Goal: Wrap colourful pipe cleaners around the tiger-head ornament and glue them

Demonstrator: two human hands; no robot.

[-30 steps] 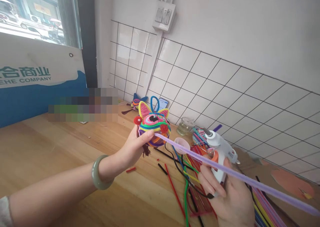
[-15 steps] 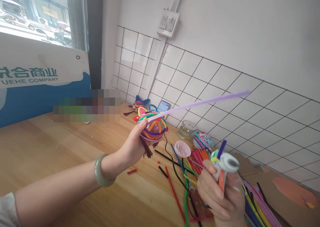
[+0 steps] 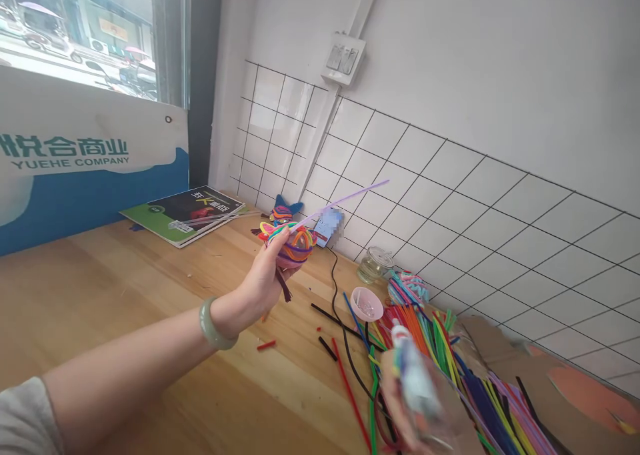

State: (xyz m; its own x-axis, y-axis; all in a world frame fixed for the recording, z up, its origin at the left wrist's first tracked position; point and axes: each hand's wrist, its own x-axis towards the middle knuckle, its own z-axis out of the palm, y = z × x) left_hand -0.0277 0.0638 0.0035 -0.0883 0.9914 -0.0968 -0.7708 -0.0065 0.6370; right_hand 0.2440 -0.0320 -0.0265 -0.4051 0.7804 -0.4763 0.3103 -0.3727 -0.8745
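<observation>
My left hand is closed round a ball-shaped ornament wrapped in bright pipe cleaners, with ear-like loops and a dark tassel hanging below. A long light-purple pipe cleaner sticks out from the top of the ornament, up and to the right, by my thumb. Lower right, my right hand grips a white squeeze tube, smeared by motion, its narrow tip pointing up. The tube's label cannot be read. Beneath that hand lie loose pipe cleaners in many colours.
A pink bowl of small beads, a glass jar and a blue-pink woven piece stand along the tiled wall. Behind the ornament are a phone and a second ornament. A book lies far left; cardboard lies right.
My right hand has lowered and moved left with the tube, whose tip now points up. The ornament has shifted slightly left and turned in my left hand, its purple pipe cleaner swinging with it.
</observation>
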